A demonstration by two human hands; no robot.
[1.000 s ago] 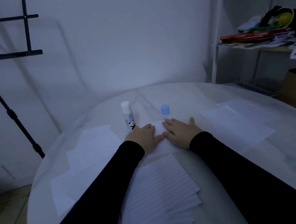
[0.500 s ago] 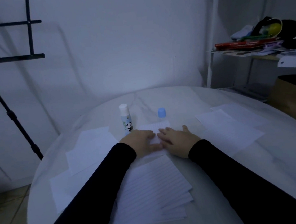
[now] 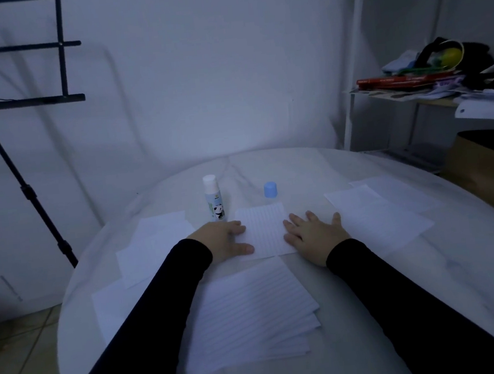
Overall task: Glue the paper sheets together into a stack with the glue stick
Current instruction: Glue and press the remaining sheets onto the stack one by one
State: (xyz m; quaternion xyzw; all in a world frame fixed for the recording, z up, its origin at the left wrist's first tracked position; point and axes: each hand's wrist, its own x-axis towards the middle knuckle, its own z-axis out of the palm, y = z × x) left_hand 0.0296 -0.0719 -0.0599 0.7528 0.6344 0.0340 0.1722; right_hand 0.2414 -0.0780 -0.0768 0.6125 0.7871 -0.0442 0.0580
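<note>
A small lined paper sheet (image 3: 263, 229) lies flat in the middle of the round white table (image 3: 459, 272). My left hand (image 3: 225, 240) rests flat on its left edge, and my right hand (image 3: 315, 236) lies flat on its right edge. Behind the left hand the glue stick (image 3: 213, 199) stands upright and uncapped, with a panda on its label. Its blue cap (image 3: 270, 189) sits apart, behind the sheet. A fanned pile of lined sheets (image 3: 252, 316) lies near me between my forearms.
More loose sheets lie at the left (image 3: 152, 247) and at the right (image 3: 375, 213) of the table. A black stand (image 3: 26, 190) is at the left beside the table. A cluttered shelf (image 3: 428, 79) and a brown box (image 3: 485, 170) stand at the right.
Both hands have slid apart from the middle of the small sheet out to its left and right edges, uncovering its lined face.
</note>
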